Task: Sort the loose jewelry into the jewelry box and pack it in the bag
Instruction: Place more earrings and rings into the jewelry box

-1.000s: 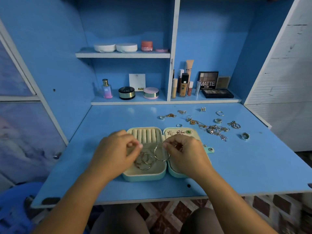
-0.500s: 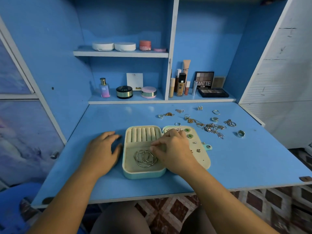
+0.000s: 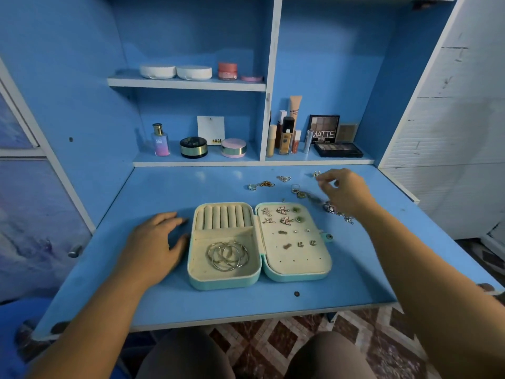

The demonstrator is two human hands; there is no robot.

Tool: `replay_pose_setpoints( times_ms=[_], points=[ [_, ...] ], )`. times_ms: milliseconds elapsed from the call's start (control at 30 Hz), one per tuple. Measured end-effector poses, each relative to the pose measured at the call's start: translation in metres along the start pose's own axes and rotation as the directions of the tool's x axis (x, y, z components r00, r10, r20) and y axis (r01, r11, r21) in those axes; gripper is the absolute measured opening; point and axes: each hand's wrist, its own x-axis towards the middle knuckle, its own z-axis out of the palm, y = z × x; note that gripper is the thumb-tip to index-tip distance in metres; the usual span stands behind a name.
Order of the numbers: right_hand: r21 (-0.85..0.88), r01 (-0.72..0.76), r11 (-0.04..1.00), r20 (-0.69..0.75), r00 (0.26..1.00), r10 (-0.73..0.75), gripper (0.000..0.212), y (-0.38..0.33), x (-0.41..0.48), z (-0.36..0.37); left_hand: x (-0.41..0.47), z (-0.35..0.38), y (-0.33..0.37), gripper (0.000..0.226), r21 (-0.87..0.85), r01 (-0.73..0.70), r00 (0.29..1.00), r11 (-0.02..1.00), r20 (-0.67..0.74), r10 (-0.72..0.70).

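While open, box (image 3: 224, 284) beside left grip (image 3: 153, 242)

A perfume bottle (image 3: 160, 140) and eyeshadow palette (image 3: 338, 149) sit on the shelf (image 3: 196, 163).

Right hand (image 3: 345, 192) motion-blurred; fingertips too smeared to tell whether they pinch anything. It hides part of the chain pile (image 3: 332, 208). Studs (image 3: 300, 244) in box lid (image 3: 297, 262) too small to identify. Both forearms cut by bottom edge; the right one covers the near right corner of the table (image 3: 355, 283).

Bare blue table (image 3: 355, 272) in front and right of open mint-green jewelry box (image 3: 224, 285); scattered loose metal jewelry (image 3: 265, 184) clutters behind it.
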Motion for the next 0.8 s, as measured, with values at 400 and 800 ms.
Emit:
replay_pose_setpoints(
  times_ms=[400, 800],
  points=[
    [-0.444, -0.091, 0.892, 0.208, 0.957, 0.201, 0.041, 0.069, 0.082, -0.01, 0.004, 0.003, -0.001, 0.038, -0.017, 0.01, 0.999, 1.0, -0.03, -0.011],
    [-0.231, -0.23, 0.945, 0.205, 0.938, 0.278, 0.033, 0.077, 0.089, -0.014, 0.005, 0.004, -0.002, 0.037, 0.0, 0.004, 0.999, 1.0, -0.038, -0.004]
  ],
)
